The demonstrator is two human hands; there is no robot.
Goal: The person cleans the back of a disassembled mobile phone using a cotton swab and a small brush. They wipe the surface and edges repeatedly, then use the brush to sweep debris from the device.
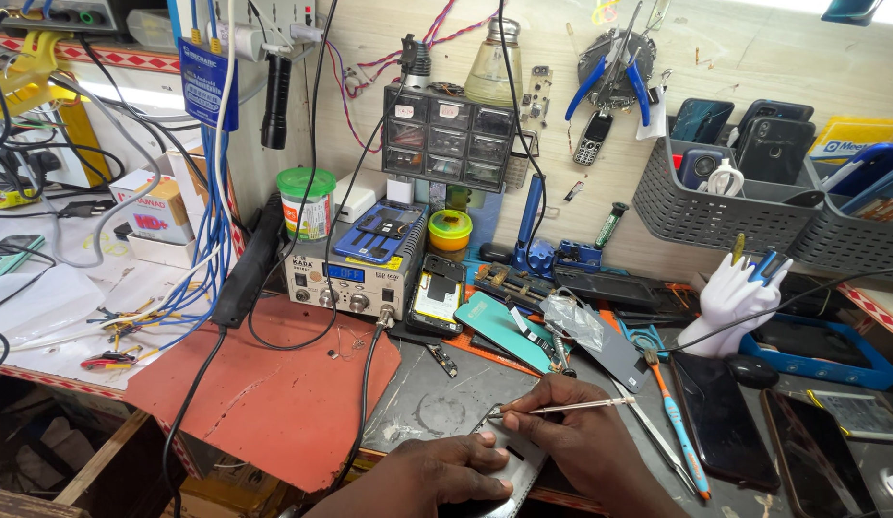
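Note:
My left hand [444, 470] lies flat on a grey phone back plate [518, 459] at the bench's near edge, pressing it down with the fingers. My right hand [573, 432] pinches slim metal tweezers [571, 407], tips pointing left at the plate's upper edge near my left fingertips. The plate rests on a scuffed grey work mat [437, 393]. Most of the plate is hidden under both hands.
A red silicone mat [273, 384] lies to the left. Behind stand a soldering station [345, 273], a teal phone back [504, 326], an orange-handled brush [675, 422] and dark phones [720, 417] to the right. A white hand-shaped tool holder [729, 302] and grey wall baskets [715, 206] are at right.

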